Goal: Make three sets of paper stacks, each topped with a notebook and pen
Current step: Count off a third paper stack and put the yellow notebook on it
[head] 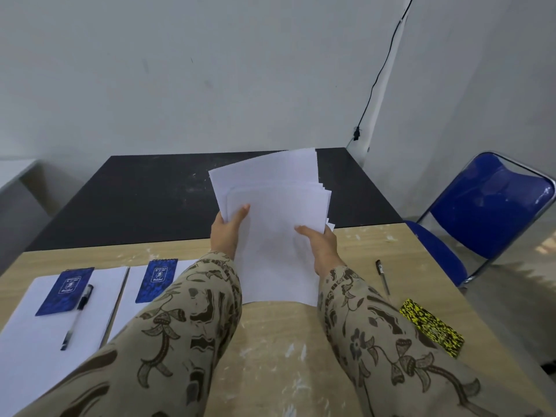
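Both hands hold a fanned sheaf of white paper (272, 212) upright over the wooden table (270, 341); my left hand (227, 233) grips its left edge and my right hand (322, 248) its right edge. At the left lies a paper stack (27, 335) topped by a blue notebook (64, 291) and a pen (76, 317). Beside it a second paper stack (135, 314) carries a blue notebook (156, 279); my left sleeve hides most of it. A loose pen (382, 276) and a yellow-and-black notebook (431, 326) lie at the right.
A black table (150, 200) butts against the wooden one's far edge. A blue folding chair (487, 212) stands at the right. A black cable (379, 73) hangs down the wall corner.
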